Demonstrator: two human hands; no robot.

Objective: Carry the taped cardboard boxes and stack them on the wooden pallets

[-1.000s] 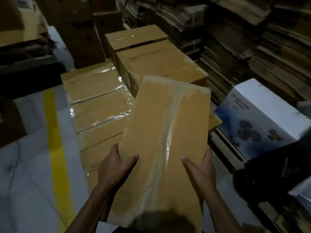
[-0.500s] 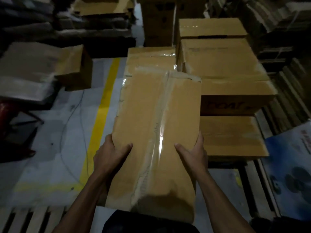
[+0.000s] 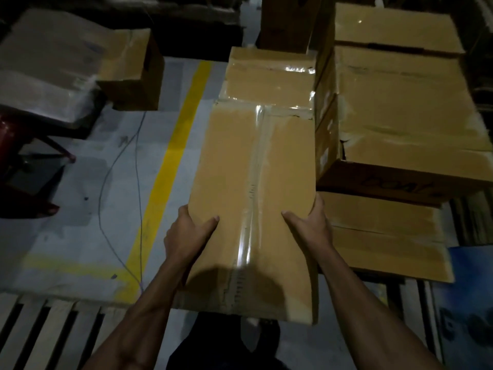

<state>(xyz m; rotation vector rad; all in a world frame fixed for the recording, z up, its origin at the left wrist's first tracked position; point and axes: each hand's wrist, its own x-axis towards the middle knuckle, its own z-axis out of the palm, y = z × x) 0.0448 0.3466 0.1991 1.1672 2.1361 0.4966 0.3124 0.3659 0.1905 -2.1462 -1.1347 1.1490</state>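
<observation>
I hold a long taped cardboard box (image 3: 256, 188) in front of me, its clear tape seam running lengthwise. My left hand (image 3: 186, 233) grips its left edge with the thumb on top. On the right edge sits my right hand (image 3: 312, 228), thumb also on top. Beyond the held box lie more taped boxes (image 3: 269, 76) in a row. To the right a taller stack of boxes (image 3: 400, 116) stands over a lower box (image 3: 381, 231). Slats of a wooden pallet (image 3: 40, 332) show at the bottom left.
A yellow floor line (image 3: 173, 161) runs along the left of the box row, with a thin cable (image 3: 133, 166) beside it. At the far left stand an open carton (image 3: 130, 70), wrapped sheets (image 3: 45, 62) and a red stool (image 3: 26, 156). A blue printed box (image 3: 469, 303) is at bottom right.
The view has swung left and down: the box stack has come closer, the pallet slats at the bottom left show more, and both hands keep the same grip on the box.
</observation>
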